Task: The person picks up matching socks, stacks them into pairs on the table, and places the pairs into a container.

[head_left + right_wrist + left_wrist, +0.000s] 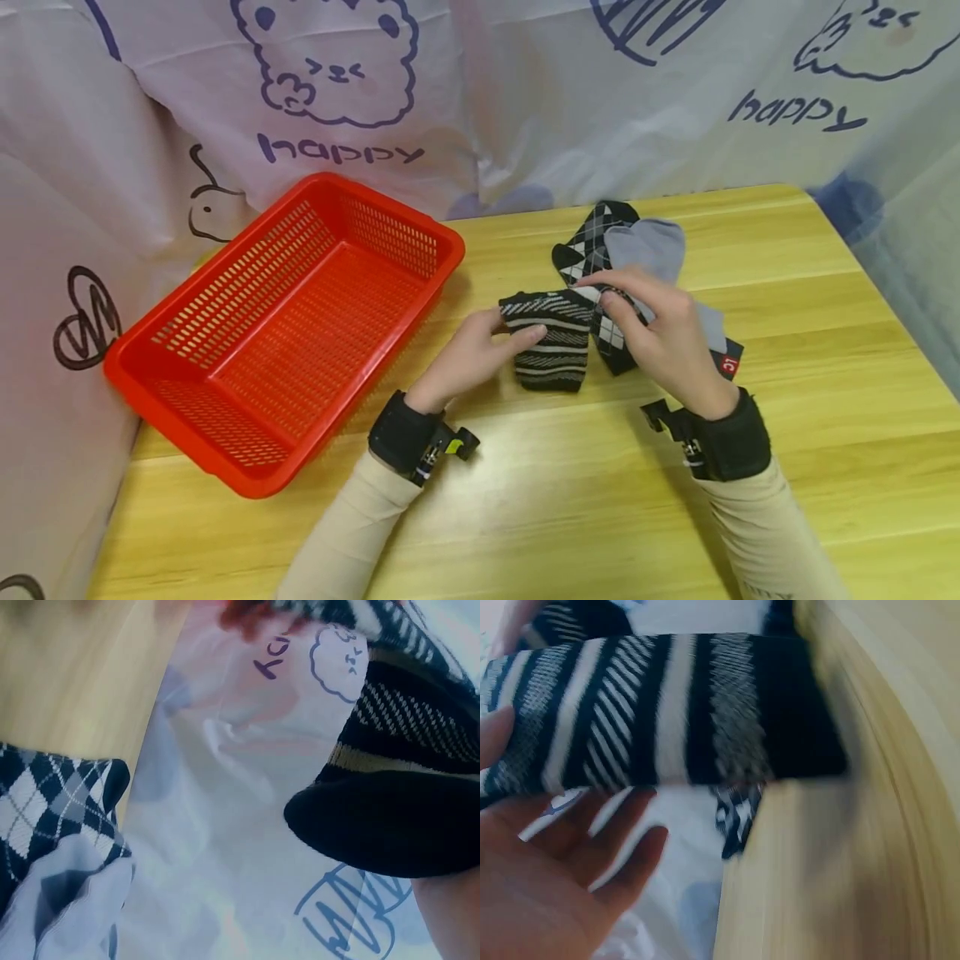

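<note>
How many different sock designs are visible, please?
3: striped design, held by the left hand and right hand; argyle design and plain grey design, overlapping on the table. More may be hidden.

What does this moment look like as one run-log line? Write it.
left grip: holding striped sock | right grip: pinching striped sock | gray sock: overlapping diamond-patterned sock | red basket: left of socks
</note>
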`<action>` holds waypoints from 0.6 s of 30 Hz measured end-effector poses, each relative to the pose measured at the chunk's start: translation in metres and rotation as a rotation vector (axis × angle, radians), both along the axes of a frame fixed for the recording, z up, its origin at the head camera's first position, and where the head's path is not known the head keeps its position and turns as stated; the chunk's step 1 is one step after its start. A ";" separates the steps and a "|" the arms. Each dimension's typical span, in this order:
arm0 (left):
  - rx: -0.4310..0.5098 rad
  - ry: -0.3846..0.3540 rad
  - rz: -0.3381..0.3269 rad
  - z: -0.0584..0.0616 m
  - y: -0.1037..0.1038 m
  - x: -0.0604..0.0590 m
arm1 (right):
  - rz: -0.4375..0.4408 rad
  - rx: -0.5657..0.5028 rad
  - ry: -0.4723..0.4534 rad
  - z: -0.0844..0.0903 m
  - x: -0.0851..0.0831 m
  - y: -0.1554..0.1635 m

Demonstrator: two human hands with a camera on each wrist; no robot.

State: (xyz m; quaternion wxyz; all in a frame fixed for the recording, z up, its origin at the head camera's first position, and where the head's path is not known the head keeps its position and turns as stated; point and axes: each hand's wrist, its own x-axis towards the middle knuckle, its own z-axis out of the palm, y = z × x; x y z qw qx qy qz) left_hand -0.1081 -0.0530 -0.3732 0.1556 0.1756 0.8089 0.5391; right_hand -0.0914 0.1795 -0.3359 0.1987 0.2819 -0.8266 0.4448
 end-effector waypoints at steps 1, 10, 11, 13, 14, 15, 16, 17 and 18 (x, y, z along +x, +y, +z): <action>0.045 -0.035 -0.003 0.002 -0.001 0.000 | 0.010 -0.004 0.002 0.001 0.001 -0.001; 0.333 -0.282 0.017 0.011 -0.006 0.002 | -0.040 0.027 0.006 0.002 0.002 -0.002; 0.331 -0.306 0.039 0.011 -0.006 0.001 | -0.054 0.033 0.011 0.001 0.002 -0.002; 0.314 -0.320 0.082 0.011 -0.004 0.001 | -0.084 0.040 0.023 0.001 0.002 -0.002; 0.299 -0.312 0.100 0.010 -0.003 0.001 | -0.099 0.047 0.030 0.001 0.002 -0.002; 0.289 -0.301 0.109 0.010 -0.001 0.001 | -0.111 0.051 0.036 0.002 0.003 -0.002; 0.271 -0.273 0.109 0.011 0.001 0.002 | -0.119 0.053 0.043 0.003 0.003 -0.003; 0.239 -0.229 0.097 0.011 0.002 0.003 | -0.124 0.051 0.052 0.003 0.003 -0.003; 0.191 -0.172 0.088 0.012 0.004 0.005 | -0.124 0.055 0.055 0.004 0.004 -0.004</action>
